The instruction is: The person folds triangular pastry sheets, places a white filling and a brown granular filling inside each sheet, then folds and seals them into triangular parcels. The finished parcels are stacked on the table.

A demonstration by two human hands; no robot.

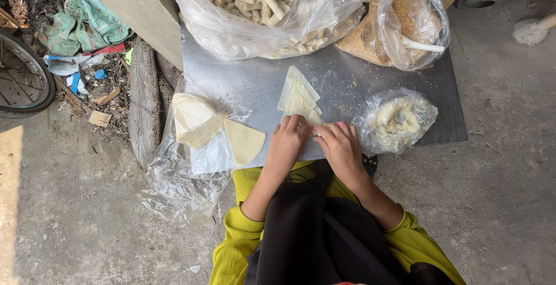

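Note:
Both hands rest on the near end of a pale triangular wrapper (298,97) lying on a metal sheet (255,76). My left hand (288,140) presses its fingertips on the wrapper's lower edge. My right hand (341,146) meets it from the right, fingers curled over the same edge, pinching or rolling it. What lies under the fingers is hidden. I wear yellow sleeves and a dark apron.
A stack of triangular wrappers (200,123) lies on clear plastic at the left. A bag of pale filling (399,121) sits right of my hands. Behind are a big bag of rolled sticks (260,1) and a bag of crumbs (405,21) with a spoon. A wheel (20,76) and litter are far left.

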